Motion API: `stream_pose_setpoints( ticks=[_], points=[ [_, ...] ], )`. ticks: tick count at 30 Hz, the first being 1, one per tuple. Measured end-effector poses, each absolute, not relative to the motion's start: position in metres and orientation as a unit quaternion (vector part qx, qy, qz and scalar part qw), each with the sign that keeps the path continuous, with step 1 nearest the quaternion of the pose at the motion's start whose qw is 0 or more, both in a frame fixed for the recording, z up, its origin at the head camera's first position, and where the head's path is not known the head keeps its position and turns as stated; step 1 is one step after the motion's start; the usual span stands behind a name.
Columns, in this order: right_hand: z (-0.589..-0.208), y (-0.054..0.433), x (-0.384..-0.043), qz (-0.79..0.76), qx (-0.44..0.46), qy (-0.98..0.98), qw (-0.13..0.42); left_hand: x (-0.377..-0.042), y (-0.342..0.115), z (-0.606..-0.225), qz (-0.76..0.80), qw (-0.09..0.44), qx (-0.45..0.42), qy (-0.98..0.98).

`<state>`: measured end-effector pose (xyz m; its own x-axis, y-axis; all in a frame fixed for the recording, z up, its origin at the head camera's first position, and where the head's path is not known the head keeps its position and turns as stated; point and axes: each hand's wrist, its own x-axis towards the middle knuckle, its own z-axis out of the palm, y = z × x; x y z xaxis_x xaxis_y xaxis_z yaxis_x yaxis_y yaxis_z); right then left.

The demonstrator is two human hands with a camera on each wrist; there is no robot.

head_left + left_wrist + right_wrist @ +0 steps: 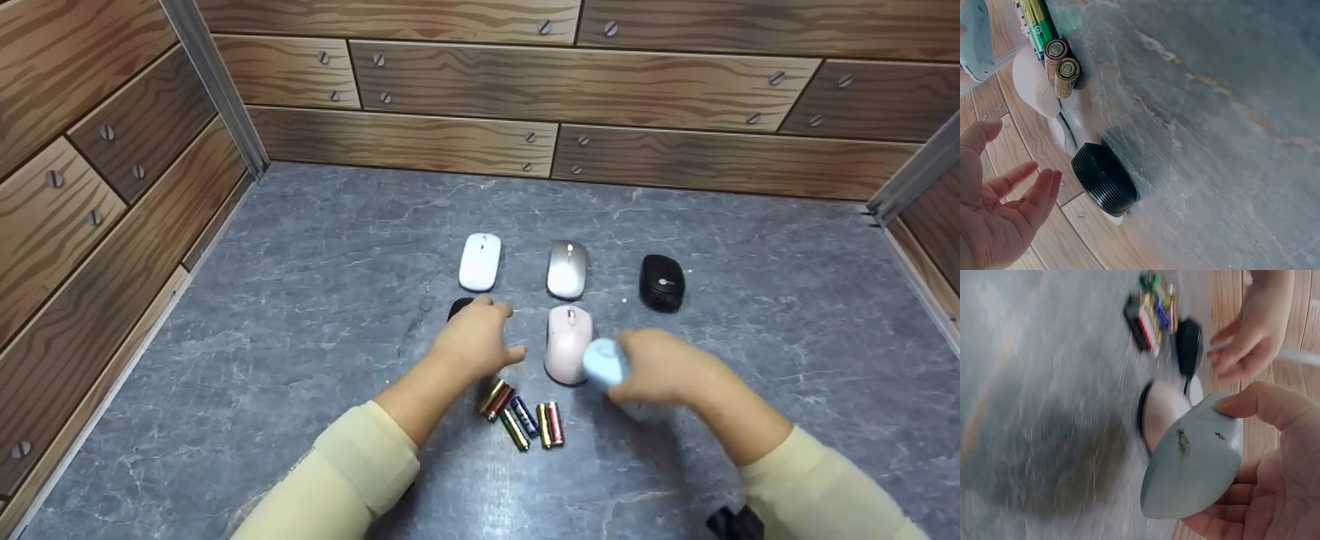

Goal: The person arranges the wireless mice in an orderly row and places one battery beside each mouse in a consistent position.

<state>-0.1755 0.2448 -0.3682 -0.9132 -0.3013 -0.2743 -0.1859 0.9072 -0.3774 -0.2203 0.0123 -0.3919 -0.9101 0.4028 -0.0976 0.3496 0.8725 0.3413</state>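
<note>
Light-blue mouse point(604, 364) gripped by right hand point(664, 369); left hand point(472, 339) held loosely spread, empty. Batteries point(525, 418) clustered lower centre in head view, presumably for easy reach.

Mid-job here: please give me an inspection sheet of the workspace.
Surface: grey marbled tabletop, pale veining.
Job's things: light blue mouse, held above the tabletop; pink mouse, ribbed black mouse and loose batteries; farther back, white mouse, silver mouse, second black mouse.
Clutter: small pale specks.
Hands: left hand holds nothing, near the ribbed black mouse; right hand grips the light blue mouse.
Cables: nothing seen.
Surroundings: wood-patterned panels, metal corner posts.
</note>
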Motion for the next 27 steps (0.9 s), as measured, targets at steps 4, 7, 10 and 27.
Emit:
stream_pose_setpoints(
  ticks=[4,7,10,27],
  points=[
    [-0.371,0.262,-0.192,-0.167,-0.104,0.969,0.149,-0.225,0.016,-0.392,0.160,0.084,0.190,0.965],
    [-0.373,0.272,-0.201,-0.162,-0.087,0.972,0.145,-0.228,0.018,-0.393,0.162,0.086,0.187,0.965],
    [-0.375,0.279,-0.208,-0.158,-0.063,0.974,0.149,-0.231,0.020,-0.393,0.166,0.093,0.183,0.964],
    [-0.384,0.298,-0.221,-0.182,0.060,0.967,0.168,-0.238,0.029,-0.397,0.179,0.092,0.188,0.961]
  ],
)
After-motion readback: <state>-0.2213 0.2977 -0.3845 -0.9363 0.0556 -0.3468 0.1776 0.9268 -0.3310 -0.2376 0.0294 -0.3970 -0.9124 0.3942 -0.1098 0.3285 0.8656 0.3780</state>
